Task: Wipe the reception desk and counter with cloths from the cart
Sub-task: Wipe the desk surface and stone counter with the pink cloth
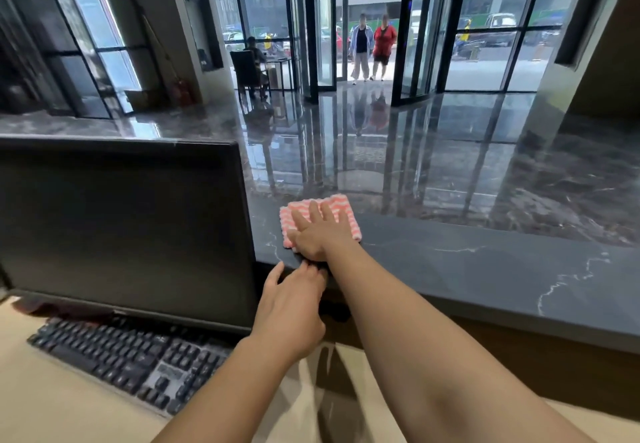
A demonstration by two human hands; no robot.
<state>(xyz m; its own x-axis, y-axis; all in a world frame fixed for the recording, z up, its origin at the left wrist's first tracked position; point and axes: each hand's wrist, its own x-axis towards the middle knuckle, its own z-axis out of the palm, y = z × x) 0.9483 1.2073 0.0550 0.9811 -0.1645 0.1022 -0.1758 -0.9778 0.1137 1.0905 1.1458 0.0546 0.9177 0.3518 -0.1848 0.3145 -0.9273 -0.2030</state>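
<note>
Pink-striped cloth (352, 226) is pressed flat on the marble counter (485, 262), beside the monitor (121, 228), by the spread right hand (320, 231). The counter's near edge is touched by the left hand (291, 311), fingers relaxed.

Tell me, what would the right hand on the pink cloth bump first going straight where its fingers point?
Probably nothing: beyond the right hand and pink cloth comes only the counter's far edge.

Glossy dark marble floor (433, 152), tall black-framed windows (485, 58), bright daylight outside.
</note>
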